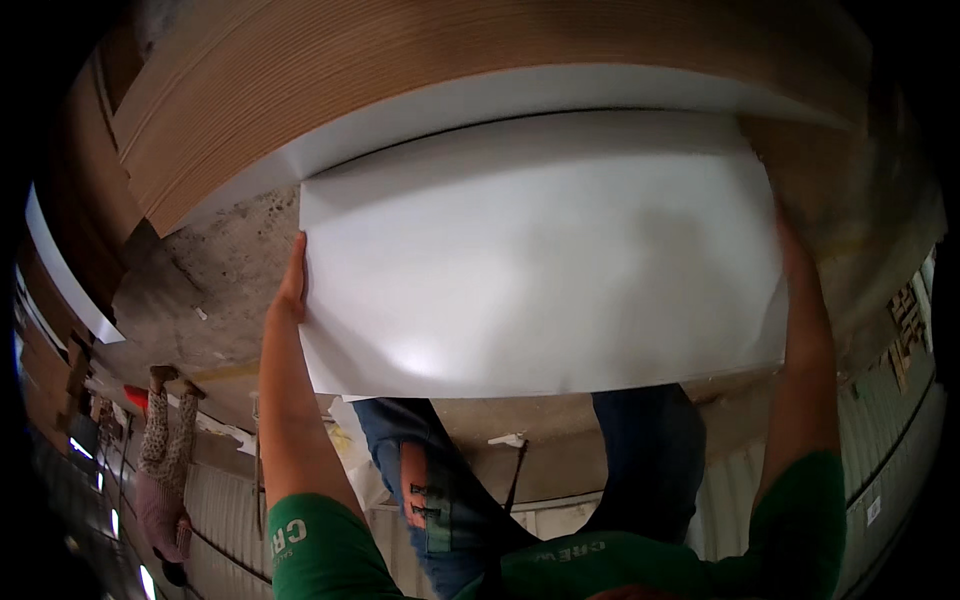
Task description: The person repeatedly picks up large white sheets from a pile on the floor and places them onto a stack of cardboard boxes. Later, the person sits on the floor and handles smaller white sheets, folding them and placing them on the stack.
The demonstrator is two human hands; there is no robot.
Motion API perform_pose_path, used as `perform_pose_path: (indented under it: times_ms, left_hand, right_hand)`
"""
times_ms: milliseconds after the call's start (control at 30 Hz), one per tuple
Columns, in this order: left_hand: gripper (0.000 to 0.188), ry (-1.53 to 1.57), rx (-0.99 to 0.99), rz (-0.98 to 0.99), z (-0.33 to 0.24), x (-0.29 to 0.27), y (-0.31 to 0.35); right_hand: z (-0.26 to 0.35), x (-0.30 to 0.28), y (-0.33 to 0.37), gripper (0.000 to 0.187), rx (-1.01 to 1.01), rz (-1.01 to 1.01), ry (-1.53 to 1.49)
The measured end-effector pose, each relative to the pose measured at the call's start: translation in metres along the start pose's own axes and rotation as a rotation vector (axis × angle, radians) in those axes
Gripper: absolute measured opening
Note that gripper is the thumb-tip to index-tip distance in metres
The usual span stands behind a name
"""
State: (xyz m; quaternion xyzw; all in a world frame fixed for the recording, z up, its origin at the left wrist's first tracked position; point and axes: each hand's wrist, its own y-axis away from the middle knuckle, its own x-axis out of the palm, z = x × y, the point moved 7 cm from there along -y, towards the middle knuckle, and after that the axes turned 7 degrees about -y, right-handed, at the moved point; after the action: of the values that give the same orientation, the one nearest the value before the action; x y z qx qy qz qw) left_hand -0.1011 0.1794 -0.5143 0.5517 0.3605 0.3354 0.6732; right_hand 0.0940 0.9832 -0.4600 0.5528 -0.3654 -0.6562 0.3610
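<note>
A wide white sheet point(520, 260), smooth and glossy, lies across the middle in front of my body. My left hand point(294, 278) is at its left edge, fingers mostly hidden along the side and underneath. At the opposite edge, my right hand point(793, 245) grips in the same way, darker and partly out of sight. Behind the sheet's far edge rises a tall stack of brown-edged sheets point(480, 45) with a white face along its near side. Whether the held sheet touches that stack is hard to see.
Concrete floor point(215, 275) shows at left. More brown boards point(75, 180) and a curved white strip point(70, 270) stand at the far left. Another person point(165, 470) is farther off at lower left. A pale ridged surface point(215, 510) lies near my legs.
</note>
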Motion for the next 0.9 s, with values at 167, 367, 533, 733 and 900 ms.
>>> perform_pose_path:
  times_ms: [167, 367, 533, 733, 900]
  left_hand:
    - [0.098, 0.005, -0.008, 0.003, -0.007, -0.009, 0.005]
    - [0.093, -0.078, 0.071, 0.014, -0.062, -0.014, 0.069]
    - [0.095, -0.029, 0.022, 0.266, -0.087, -0.027, 0.099]
    - [0.096, 0.119, 0.037, 0.142, -0.101, -0.049, 0.145]
    - [0.080, 0.441, 0.129, 0.147, -0.073, -0.056, 0.143]
  right_hand:
    - [0.017, 0.001, 0.016, 0.081, 0.029, 0.017, 0.042]
    - [0.076, -0.013, 0.036, 0.080, 0.031, 0.085, 0.177]
    - [0.145, -0.019, 0.064, 0.080, -0.039, 0.187, 0.354]
    - [0.203, 0.000, 0.140, 0.084, 0.062, 0.132, 0.274]
    - [0.189, -0.030, 0.145, 0.080, 0.082, 0.105, 0.251]
